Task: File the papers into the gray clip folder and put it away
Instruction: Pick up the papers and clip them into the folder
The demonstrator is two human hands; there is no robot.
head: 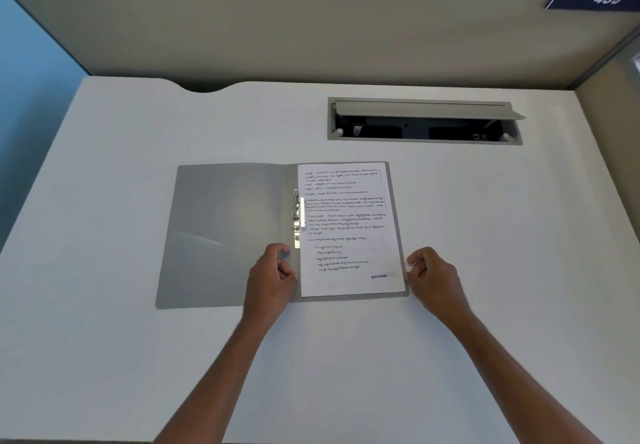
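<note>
folder open flat, papers on right half | left hand curled at spine | right hand curled at right edge

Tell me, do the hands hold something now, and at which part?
Nothing is lifted. The left hand rests at the papers' lower left edge, the right hand at their lower right corner; whether the fingers pinch cannot be told.
</note>
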